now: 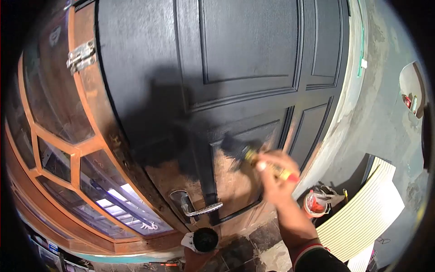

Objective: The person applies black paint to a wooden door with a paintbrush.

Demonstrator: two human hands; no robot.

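My right hand is closed round the handle of a paintbrush, whose dark bristles touch the lower panel of a wooden door. Black paint covers most of the door, while bare brown wood shows on the lower panel and around the metal lever handle. Below that handle, my left hand holds up a small white cup with black paint inside. Only part of the left hand shows beneath the cup.
Left of the door stands a wood-framed glass window, with a metal bolt latch above. Lower right, a bucket and ribbed cream panels lean near a grey wall. Dark tiles cover the floor.
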